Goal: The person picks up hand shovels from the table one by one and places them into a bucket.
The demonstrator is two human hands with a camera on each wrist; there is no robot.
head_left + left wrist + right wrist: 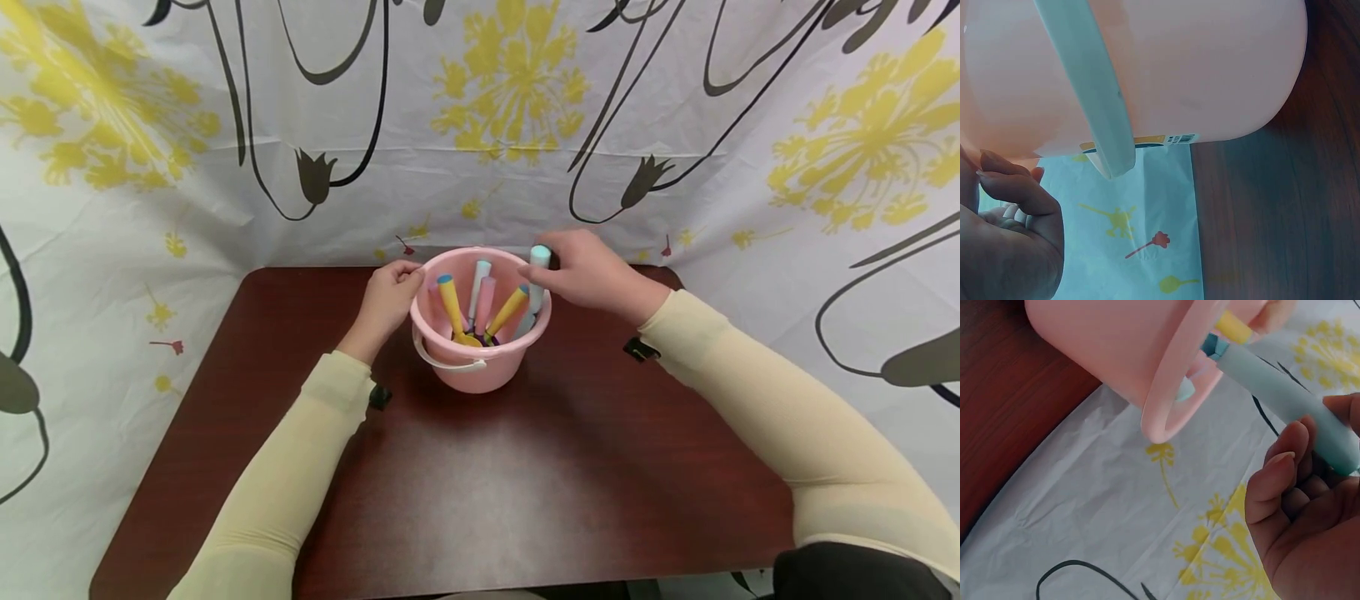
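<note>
A pink bucket (477, 380) stands on the dark wooden table with several colored-handled tools in it. My left hand (392, 293) pinches its rim at the left; in the left wrist view, that hand (1019, 234) has its thumb and finger together at the rim. My right hand (581, 271) holds a tool by its thick light-blue handle (537, 287) at the bucket's right side. The right wrist view shows fingers and thumb around the handle (1282, 390), its lower part reaching inside the rim. What kind of tool it is stays hidden.
Within the bucket lean yellow handles (450, 302), a pink handle (485, 302) and another pale-blue one (478, 287). The white bail (448, 365) hangs down in front. Patterned white cloth (405, 183) rises behind the table (480, 500) and at both sides.
</note>
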